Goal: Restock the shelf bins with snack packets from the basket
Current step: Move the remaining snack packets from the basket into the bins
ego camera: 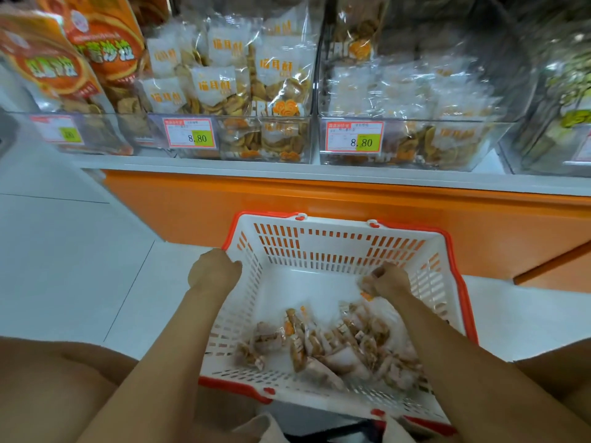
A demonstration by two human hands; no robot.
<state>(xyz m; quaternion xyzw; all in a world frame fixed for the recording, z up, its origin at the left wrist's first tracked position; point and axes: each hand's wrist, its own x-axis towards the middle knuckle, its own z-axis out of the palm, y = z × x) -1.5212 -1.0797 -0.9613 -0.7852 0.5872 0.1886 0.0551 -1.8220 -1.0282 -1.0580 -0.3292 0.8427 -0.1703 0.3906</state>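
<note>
A white basket [323,251] with a red rim sits on the floor below the shelf. Several small clear snack packets [332,343] lie heaped in its near half. My left hand [212,271] grips the basket's left rim, fingers curled over the edge. My right hand [388,281] is inside the basket, raised above the heap, closed on a small snack packet [364,287] that shows under the fingers. Above, two clear shelf bins [262,140] [415,145] hold snack bags.
Price tags reading 8.80 [188,132] [354,136] are on the bin fronts. Large orange bags [80,59] fill the left bin. An orange shelf base [319,206] runs behind the basket. My knees frame the bottom corners. White floor tiles [64,251] lie to the left.
</note>
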